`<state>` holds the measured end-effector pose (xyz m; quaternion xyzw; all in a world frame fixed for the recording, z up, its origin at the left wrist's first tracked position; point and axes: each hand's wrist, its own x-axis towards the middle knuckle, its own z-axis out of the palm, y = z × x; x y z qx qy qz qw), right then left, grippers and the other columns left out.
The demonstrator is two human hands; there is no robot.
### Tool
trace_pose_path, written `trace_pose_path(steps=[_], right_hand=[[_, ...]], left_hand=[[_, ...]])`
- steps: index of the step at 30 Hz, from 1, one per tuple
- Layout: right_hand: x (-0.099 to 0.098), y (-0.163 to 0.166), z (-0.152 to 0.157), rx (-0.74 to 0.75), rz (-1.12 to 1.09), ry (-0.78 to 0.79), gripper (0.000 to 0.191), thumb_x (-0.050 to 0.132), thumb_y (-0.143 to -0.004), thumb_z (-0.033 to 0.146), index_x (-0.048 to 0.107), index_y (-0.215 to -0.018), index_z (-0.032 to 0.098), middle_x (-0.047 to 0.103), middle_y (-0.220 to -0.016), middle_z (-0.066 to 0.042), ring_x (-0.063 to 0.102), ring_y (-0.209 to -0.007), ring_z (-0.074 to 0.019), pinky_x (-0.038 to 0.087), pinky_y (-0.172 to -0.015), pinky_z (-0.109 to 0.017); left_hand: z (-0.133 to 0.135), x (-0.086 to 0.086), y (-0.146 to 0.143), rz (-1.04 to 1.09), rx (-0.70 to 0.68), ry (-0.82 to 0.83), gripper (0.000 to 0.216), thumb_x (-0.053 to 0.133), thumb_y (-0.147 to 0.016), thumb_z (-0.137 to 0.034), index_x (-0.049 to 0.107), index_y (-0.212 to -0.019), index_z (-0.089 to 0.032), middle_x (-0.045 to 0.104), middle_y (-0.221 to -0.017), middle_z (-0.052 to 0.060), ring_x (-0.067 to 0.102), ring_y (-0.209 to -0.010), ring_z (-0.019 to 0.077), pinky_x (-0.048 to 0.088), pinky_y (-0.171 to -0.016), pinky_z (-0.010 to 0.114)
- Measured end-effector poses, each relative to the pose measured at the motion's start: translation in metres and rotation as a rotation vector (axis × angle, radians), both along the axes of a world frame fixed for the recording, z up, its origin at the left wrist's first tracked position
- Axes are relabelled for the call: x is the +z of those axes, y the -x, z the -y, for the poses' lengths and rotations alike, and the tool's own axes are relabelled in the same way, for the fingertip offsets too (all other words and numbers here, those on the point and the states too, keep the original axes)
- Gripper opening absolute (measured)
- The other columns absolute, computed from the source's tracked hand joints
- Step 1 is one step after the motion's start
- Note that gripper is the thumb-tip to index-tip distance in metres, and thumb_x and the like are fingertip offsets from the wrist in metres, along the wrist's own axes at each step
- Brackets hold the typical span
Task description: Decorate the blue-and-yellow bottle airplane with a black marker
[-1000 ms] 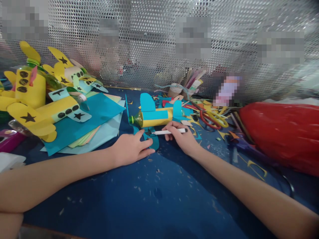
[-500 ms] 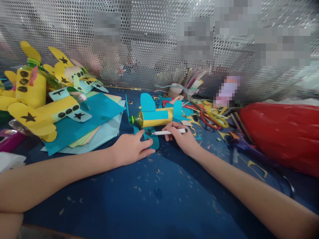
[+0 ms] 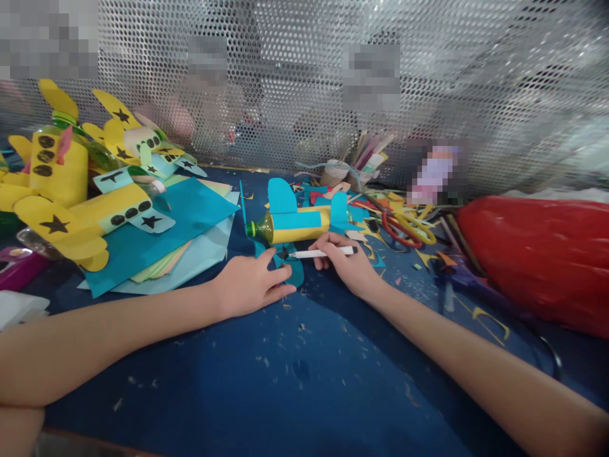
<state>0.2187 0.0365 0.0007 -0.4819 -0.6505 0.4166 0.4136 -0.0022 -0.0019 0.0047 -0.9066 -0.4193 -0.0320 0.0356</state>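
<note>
Where marker (image 3: 323,252) touches, blue wing (image 3: 295,273) shows black star (image 3: 284,254).

Left arm: bare forearm enters from the left edge and reaches toward centre, wrist straight. Left hand (image 3: 252,282) lies palm down, fingers extended and slightly spread, thumb pointing forward. Right arm: bare forearm runs diagonally up from the lower right corner. Right hand (image 3: 346,261) is curled knuckles up, fingers pinched in a writing grip on a white marker (image 3: 324,252).
</note>
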Motion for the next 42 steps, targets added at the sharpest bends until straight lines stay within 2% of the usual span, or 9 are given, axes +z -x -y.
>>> trace_pose_path(steps=[10,16,42], right_hand=[[0.0,-0.0001,-0.0008,0.018,-0.003,0.011,0.02,0.057,-0.082,0.035,0.06,-0.067,0.021,0.058,-0.05,0.002,0.047,-0.049,-0.0125,0.038,-0.053,-0.028],[-0.0002,0.0001,-0.0007,-0.049,-0.003,-0.016,0.019,0.055,-0.08,0.032,0.06,-0.066,0.021,0.057,-0.05,0.001,0.046,-0.049,-0.0125,0.037,-0.052,-0.028],[-0.0025,-0.0015,-0.0028,-0.048,-0.015,-0.035,0.019,0.054,-0.08,0.031,0.059,-0.065,0.021,0.058,-0.049,0.001,0.045,-0.048,-0.0121,0.035,-0.052,-0.029]], left_hand=[[0.0001,-0.0002,0.0001,0.011,0.001,0.003,0.052,0.03,-0.102,-0.057,0.064,-0.125,-0.025,0.054,-0.14,0.02,0.069,-0.073,0.0209,0.054,-0.062,0.033],[-0.0002,-0.0012,0.0001,0.001,-0.003,-0.006,0.053,0.028,-0.102,-0.057,0.064,-0.126,-0.026,0.054,-0.141,0.02,0.07,-0.074,0.022,0.053,-0.061,0.033],[-0.0009,-0.0011,-0.0002,-0.033,-0.004,-0.024,0.054,0.028,-0.102,-0.058,0.063,-0.127,-0.026,0.055,-0.14,0.02,0.07,-0.074,0.0234,0.054,-0.059,0.034]])
